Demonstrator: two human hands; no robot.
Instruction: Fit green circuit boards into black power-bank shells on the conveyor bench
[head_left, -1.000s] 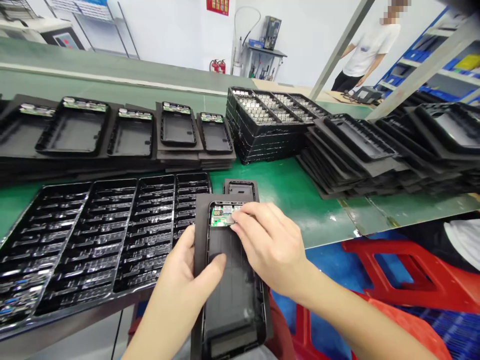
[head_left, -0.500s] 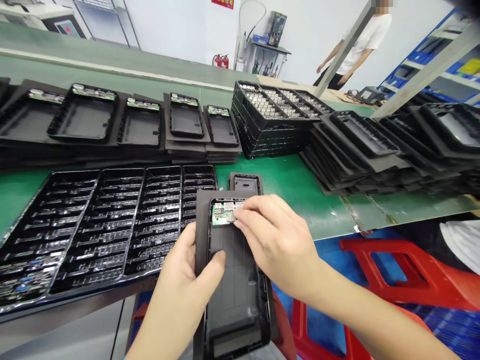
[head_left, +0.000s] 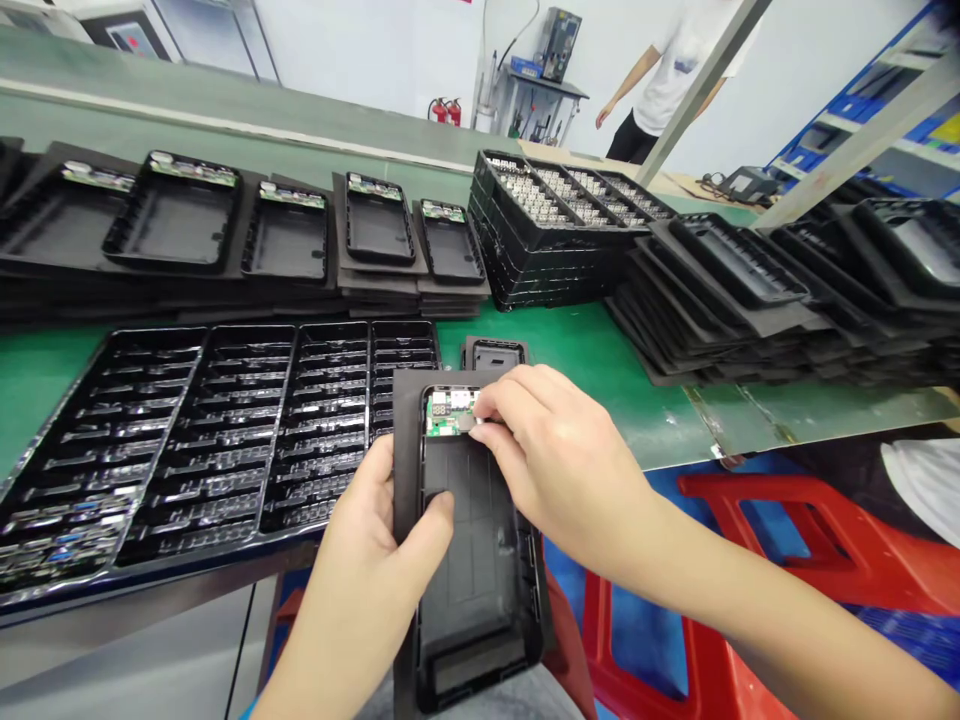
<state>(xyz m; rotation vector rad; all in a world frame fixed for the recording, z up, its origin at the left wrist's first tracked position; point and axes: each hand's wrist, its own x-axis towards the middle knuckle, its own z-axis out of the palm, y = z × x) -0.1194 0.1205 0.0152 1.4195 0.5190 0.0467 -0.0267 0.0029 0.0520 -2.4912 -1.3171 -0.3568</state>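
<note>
A black plastic casing (head_left: 476, 540), shaped like an open tray, lies on a dark foam sheet (head_left: 407, 430) in front of me. My left hand (head_left: 375, 560) grips both from the left side, with the thumb over the casing's rim. A green circuit board (head_left: 442, 412) with a small digit display and metal ports sits in the casing's far end. My right hand (head_left: 566, 455) pinches the board's right part between thumb and fingers. Those fingers hide the board's right end, so I cannot see how it sits there.
Left on the green bench is a black compartment tray (head_left: 274, 440) with several boards at its near left. Casings with boards (head_left: 379, 225) line the back on foam sheets. Stacked trays of parts (head_left: 540, 260) and a pile of casings (head_left: 720, 300) stand beyond. Red stools (head_left: 840, 550) are at right.
My right fingers have shifted slightly on the board, showing a little more of it. My left hand keeps its hold. The person in the background has moved left.
</note>
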